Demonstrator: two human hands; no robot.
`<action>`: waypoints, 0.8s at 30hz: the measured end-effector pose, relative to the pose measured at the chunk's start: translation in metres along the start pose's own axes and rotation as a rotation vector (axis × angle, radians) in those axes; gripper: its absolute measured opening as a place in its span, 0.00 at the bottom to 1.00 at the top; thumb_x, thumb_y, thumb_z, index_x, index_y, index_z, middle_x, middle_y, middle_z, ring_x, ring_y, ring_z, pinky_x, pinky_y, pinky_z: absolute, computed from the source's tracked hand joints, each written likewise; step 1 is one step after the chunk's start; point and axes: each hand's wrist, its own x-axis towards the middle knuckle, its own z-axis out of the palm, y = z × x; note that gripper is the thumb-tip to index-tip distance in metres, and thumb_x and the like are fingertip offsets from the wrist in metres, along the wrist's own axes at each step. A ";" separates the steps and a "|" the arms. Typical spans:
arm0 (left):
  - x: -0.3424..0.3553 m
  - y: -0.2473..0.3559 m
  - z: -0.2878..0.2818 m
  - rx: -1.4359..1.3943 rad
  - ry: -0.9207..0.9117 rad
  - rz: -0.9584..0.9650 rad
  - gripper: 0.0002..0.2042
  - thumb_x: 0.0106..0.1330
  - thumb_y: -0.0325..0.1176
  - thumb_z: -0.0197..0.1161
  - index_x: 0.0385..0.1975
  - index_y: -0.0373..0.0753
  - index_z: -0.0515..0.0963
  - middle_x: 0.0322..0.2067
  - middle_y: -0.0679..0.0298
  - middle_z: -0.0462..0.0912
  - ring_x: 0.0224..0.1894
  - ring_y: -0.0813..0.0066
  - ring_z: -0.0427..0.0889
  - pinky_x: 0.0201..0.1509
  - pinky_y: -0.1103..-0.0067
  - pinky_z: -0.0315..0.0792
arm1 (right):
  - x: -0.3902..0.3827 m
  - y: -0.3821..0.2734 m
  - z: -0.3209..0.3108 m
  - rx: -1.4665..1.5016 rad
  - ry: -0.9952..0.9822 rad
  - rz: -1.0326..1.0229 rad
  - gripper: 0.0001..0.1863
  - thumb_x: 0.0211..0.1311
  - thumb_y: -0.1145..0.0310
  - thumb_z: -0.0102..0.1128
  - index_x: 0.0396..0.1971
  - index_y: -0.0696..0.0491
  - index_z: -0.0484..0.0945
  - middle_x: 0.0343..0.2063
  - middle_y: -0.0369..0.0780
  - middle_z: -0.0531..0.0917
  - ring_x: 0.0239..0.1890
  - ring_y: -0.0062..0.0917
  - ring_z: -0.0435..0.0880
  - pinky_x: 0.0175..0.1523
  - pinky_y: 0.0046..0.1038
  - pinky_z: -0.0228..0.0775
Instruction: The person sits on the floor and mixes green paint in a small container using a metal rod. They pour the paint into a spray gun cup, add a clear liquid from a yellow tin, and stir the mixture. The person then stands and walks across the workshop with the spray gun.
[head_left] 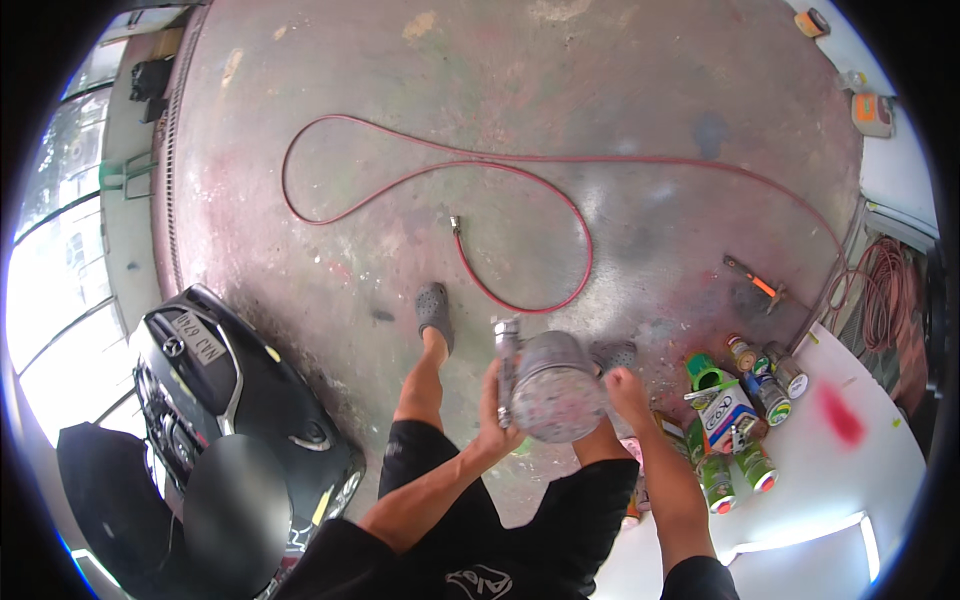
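Out in front of my body, my left hand is wrapped round the metal body of a paint spray gun. Its wide grey cup is spattered with dried paint and faces up toward me, tilted. Close against the cup's right side is my right hand, fingers curled closed; what they hold, if anything, is hidden. On the floor ahead, a red air hose lies in loops, its metal coupling apart from the gun.
A dark car front end stands at the left. Several paint cans and a white-blue tin crowd together at the right. Beyond them lie an orange-handled hammer and a coiled hose. My grey clogs rest on the stained floor.
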 end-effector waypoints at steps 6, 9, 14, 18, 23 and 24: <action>0.037 -0.026 -0.150 0.249 0.263 -0.027 0.28 0.85 0.45 0.55 0.75 0.31 0.66 0.49 0.60 0.74 0.50 0.68 0.73 0.60 0.69 0.67 | 0.180 -0.168 0.176 -0.060 -0.066 -0.040 0.17 0.71 0.55 0.72 0.51 0.50 0.87 0.43 0.47 0.94 0.49 0.49 0.93 0.52 0.50 0.83; 0.060 -0.038 -0.205 0.305 0.375 -0.080 0.29 0.88 0.50 0.50 0.73 0.29 0.68 0.42 0.62 0.73 0.44 0.71 0.71 0.55 0.70 0.67 | 0.267 -0.229 0.270 0.023 0.058 -0.174 0.31 0.64 0.52 0.80 0.60 0.55 0.84 0.55 0.50 0.90 0.58 0.47 0.89 0.62 0.49 0.81; 0.097 -0.035 -0.259 0.349 0.474 -0.152 0.33 0.92 0.57 0.42 0.70 0.25 0.71 0.30 0.66 0.72 0.34 0.77 0.69 0.46 0.73 0.67 | 0.358 -0.316 0.354 -0.191 0.105 -0.099 0.32 0.66 0.59 0.78 0.60 0.55 0.70 0.53 0.55 0.84 0.56 0.51 0.89 0.61 0.49 0.84; 0.109 -0.025 -0.262 0.272 0.418 -0.121 0.28 0.92 0.53 0.44 0.60 0.28 0.74 0.32 0.65 0.73 0.33 0.74 0.69 0.45 0.73 0.66 | 0.332 -0.310 0.347 0.060 0.272 -0.125 0.20 0.71 0.68 0.65 0.55 0.59 0.69 0.44 0.57 0.85 0.42 0.55 0.90 0.47 0.51 0.84; 0.082 0.021 -0.236 0.539 0.362 -0.114 0.20 0.88 0.39 0.51 0.29 0.35 0.71 0.29 0.61 0.75 0.32 0.69 0.73 0.39 0.68 0.65 | 0.202 -0.350 0.165 0.314 0.460 0.063 0.14 0.74 0.62 0.67 0.40 0.55 0.74 0.23 0.44 0.81 0.27 0.42 0.85 0.37 0.44 0.77; 0.081 0.044 -0.219 0.614 0.282 -0.109 0.19 0.87 0.37 0.52 0.28 0.35 0.71 0.28 0.61 0.75 0.32 0.69 0.74 0.39 0.68 0.65 | 0.167 -0.343 0.105 0.403 0.578 0.105 0.17 0.75 0.58 0.70 0.39 0.55 0.74 0.21 0.41 0.80 0.25 0.38 0.85 0.35 0.42 0.76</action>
